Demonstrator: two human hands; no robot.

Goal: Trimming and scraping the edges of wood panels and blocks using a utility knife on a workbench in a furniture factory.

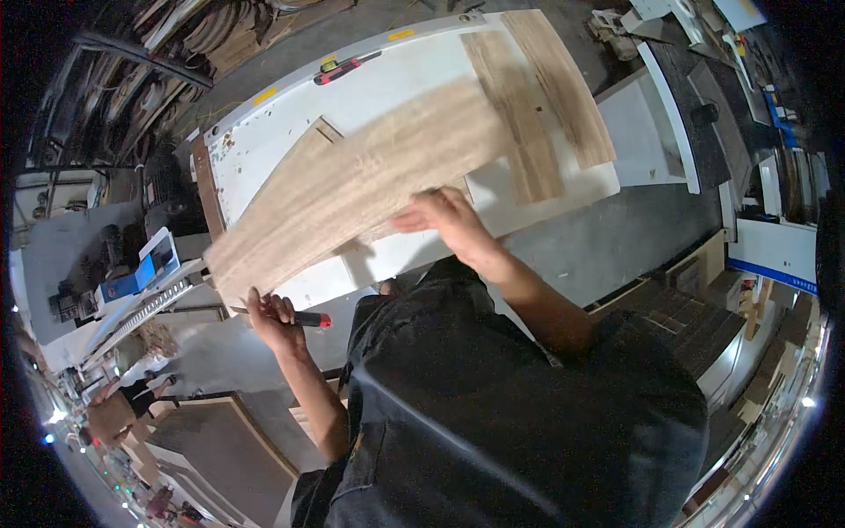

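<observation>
A long wood-grain board (370, 158) lies slantwise over the white-topped table, its edges blurred by motion. My left hand (275, 321) is at the board's near left corner. Its fingers are curled round a black-and-red handled tool (312, 319), with a thin tip poking out on the left; they also seem to touch the corner. At the board's near edge is my right hand (444, 224), fingers stretched out and slightly blurred; whether they touch the board I cannot tell. Partly hidden beneath the board lies another wooden piece (321, 132).
On the white tabletop (308, 286), two wood-grain strips (519, 132) (563, 97) lie at the right. A red-and-black hand tool (348, 69) rests near a metal straightedge (370, 44) along the far edge. A laptop-like device (145, 264) stands at left. Farther off at lower left is another person (119, 409).
</observation>
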